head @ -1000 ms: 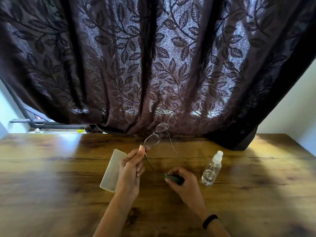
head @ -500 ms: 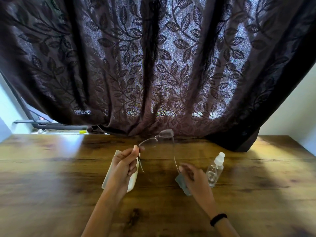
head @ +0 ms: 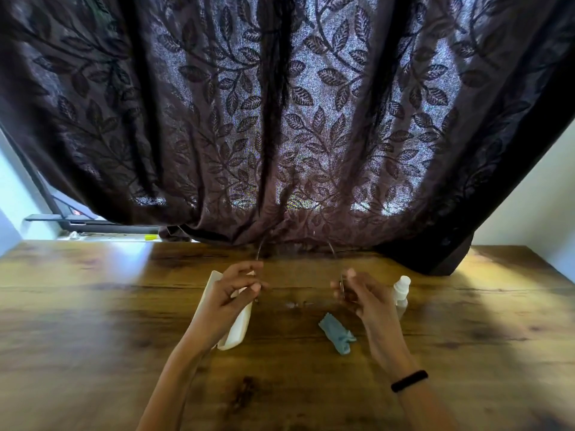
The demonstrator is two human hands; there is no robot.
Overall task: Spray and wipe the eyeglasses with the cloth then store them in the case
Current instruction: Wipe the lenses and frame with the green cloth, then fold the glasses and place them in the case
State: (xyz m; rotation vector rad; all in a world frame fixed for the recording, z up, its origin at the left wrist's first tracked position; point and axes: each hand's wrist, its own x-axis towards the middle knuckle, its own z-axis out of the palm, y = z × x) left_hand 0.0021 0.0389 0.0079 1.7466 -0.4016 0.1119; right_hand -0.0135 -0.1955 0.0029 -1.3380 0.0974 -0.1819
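Thin-framed eyeglasses (head: 333,250) are held up in front of the curtain, one temple arm in each hand; the lenses are hard to make out against the dark fabric. My left hand (head: 231,289) pinches the left temple arm, my right hand (head: 357,293) pinches the right one. A crumpled blue cloth (head: 337,335) lies on the wooden table (head: 93,321) between my forearms, touched by neither hand. The cream case (head: 236,328) lies shut under my left hand, partly hidden. A small clear spray bottle (head: 401,290) with a white cap stands just right of my right hand.
A dark brown leaf-patterned curtain (head: 280,119) hangs along the table's far edge and bunches at the back right. A window sill with a small yellow item (head: 151,237) shows at the far left. A black band circles my right wrist (head: 409,381).
My right hand let go of the blue cloth, which now lies on the table, and took the right temple arm. The glasses turned to face away, spread between both hands.
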